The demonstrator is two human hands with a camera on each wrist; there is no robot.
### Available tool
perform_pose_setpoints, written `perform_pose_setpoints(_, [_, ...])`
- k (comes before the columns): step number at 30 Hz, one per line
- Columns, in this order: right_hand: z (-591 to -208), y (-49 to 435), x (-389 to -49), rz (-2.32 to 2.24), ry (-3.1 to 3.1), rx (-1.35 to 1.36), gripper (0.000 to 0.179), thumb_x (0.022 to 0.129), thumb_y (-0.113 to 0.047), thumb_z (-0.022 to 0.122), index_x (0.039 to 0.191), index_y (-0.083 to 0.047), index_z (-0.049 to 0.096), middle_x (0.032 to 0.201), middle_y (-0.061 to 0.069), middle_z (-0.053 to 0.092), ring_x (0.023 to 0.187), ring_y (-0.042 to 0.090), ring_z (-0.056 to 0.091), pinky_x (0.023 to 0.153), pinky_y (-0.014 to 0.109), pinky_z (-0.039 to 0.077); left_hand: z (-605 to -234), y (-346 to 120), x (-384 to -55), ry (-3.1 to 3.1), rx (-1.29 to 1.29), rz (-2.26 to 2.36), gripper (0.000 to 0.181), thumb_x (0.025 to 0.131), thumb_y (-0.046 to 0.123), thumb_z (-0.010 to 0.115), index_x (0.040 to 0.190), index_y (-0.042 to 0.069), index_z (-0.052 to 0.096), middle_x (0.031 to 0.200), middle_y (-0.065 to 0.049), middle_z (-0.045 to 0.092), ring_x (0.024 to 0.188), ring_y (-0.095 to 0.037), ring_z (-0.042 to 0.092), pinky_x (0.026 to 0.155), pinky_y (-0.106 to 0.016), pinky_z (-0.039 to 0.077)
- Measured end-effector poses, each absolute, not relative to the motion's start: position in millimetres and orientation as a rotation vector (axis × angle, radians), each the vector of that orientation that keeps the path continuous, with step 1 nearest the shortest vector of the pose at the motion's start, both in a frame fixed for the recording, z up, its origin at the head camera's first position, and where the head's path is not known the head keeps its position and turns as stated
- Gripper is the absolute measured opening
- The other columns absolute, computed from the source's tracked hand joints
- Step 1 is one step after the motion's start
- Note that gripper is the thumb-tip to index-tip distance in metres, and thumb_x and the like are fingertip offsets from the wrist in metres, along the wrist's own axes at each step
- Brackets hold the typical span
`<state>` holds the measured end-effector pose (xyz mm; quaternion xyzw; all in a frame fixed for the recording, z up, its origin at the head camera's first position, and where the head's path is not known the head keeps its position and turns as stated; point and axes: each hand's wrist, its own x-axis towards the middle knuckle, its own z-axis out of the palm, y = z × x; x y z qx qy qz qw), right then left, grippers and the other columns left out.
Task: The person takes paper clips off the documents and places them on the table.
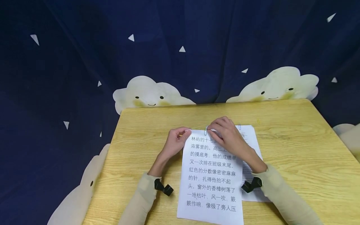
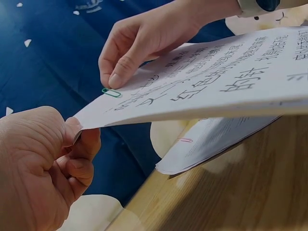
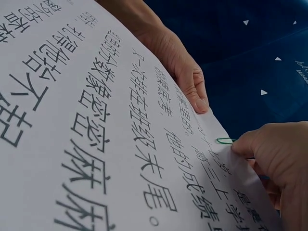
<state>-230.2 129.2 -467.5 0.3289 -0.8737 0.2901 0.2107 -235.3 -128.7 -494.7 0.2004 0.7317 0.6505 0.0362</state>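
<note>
A sheaf of white paper with large printed Chinese characters [image 1: 211, 184] is held up by its top edge. My left hand [image 1: 176, 141] pinches its top left corner between thumb and fingers. A green paper clip [image 2: 111, 92] sits on the top edge, to the right of that corner. Right beside the clip, my right hand [image 1: 228, 137] pinches the same edge; in the right wrist view its thumb [image 3: 244, 144] touches the clip's end. The sheets hide part of the right hand's fingers there.
Behind and to the right, a second sheaf of smaller print [image 1: 255, 153] lies on the wooden table [image 1: 295, 156], with a pink paper clip [image 2: 185, 140] at its top. Farther right is a small yellow item [image 1: 258, 121], perhaps a clip. A dark blue curtain [image 1: 168, 62] hangs behind the table.
</note>
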Motion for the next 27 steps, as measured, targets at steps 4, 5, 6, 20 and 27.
perform_pose_setpoints(4, [-468.3,128.7,-229.9,0.875,-2.414,0.938,0.004,0.099,-0.015,0.073,0.1,-0.014,0.076,0.103,0.001,0.071,0.102,0.023,0.058,0.094,0.045,0.043,-494.4,-128.1,-235.1,2.233,0.62,2.0,0.022,0.107,0.008,0.059,0.111,-0.007,0.075,0.096,-0.023,0.076,0.062,-0.014,0.071,0.054,-0.024,0.056])
perform_pose_setpoints(5, [-468.7,128.6,-230.0,0.891,-2.411,0.944,0.004,0.099,-0.014,0.072,0.1,-0.014,0.076,0.102,0.0,0.071,0.101,0.022,0.058,0.092,0.045,0.044,-494.3,-128.0,-235.0,2.231,0.622,1.997,0.022,0.107,0.008,0.059,0.111,-0.007,0.074,0.096,-0.023,0.076,0.062,-0.014,0.071,0.054,-0.024,0.056])
perform_pose_setpoints(6, [-468.7,128.5,-229.8,0.905,-2.407,0.948,0.004,0.099,-0.014,0.072,0.1,-0.014,0.076,0.101,0.0,0.071,0.1,0.021,0.059,0.092,0.044,0.044,-494.3,-127.9,-235.0,2.23,0.623,1.995,0.022,0.107,0.008,0.059,0.111,-0.008,0.074,0.096,-0.023,0.076,0.062,-0.014,0.071,0.054,-0.024,0.057])
perform_pose_setpoints(20, [-466.1,127.4,-228.1,0.966,-2.367,0.948,0.006,0.098,-0.015,0.072,0.095,-0.014,0.078,0.094,-0.005,0.071,0.093,0.017,0.06,0.086,0.04,0.044,-494.4,-125.2,-233.8,2.221,0.623,1.994,0.024,0.108,0.011,0.059,0.111,-0.007,0.075,0.095,-0.023,0.075,0.062,-0.014,0.071,0.053,-0.024,0.056])
perform_pose_setpoints(27, [-466.8,125.7,-228.5,0.959,-2.328,0.932,0.008,0.096,-0.014,0.071,0.092,-0.015,0.078,0.09,-0.005,0.072,0.089,0.016,0.061,0.081,0.038,0.044,-496.2,-125.6,-234.1,2.22,0.639,1.976,0.023,0.108,0.01,0.057,0.112,-0.005,0.075,0.096,-0.018,0.075,0.062,-0.016,0.072,0.054,-0.026,0.057])
